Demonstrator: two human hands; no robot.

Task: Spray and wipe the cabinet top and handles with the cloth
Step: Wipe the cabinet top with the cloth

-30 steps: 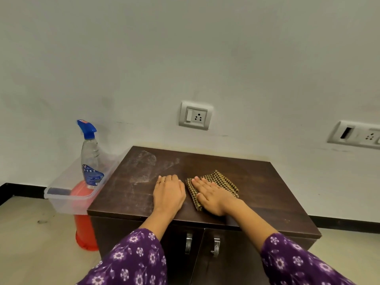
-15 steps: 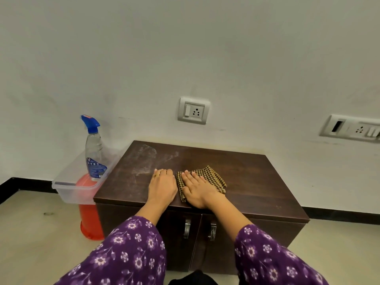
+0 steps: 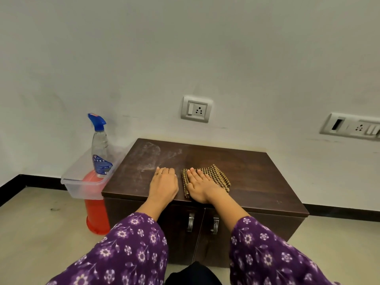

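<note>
Nearest, purple flowered sleeves (image 3: 123, 249) reaching over two metal handles (image 3: 191, 222) on the cabinet doors, both untouched by any cloth. Just past the front edge of the cabinet top (image 3: 257, 177), left hand (image 3: 163, 185) laid flat and bare, fingers together, a ring on one finger, gripping nothing. Right beside it, not quite touching, right hand (image 3: 200, 187) spread flat and pressing down on a checked cloth (image 3: 216, 174), which lies bunched near the middle of the front edge and pokes out toward the right. Further back, toward the far left corner, a pale dusty smear (image 3: 151, 155) unwiped on the dark wood. Off the left edge, a spray bottle (image 3: 100, 149) with a blue trigger standing upright in a clear plastic box (image 3: 82, 186), well clear of both hands. Beyond, a white wall with a socket (image 3: 196, 109).

Probably the wiping step, on the top, only partly done. Next, likely a push of the cloth away and leftward into that smear, with steady downward pressure; perhaps a reach for the bottle first if more wetting is needed. Handles afterwards.
</note>
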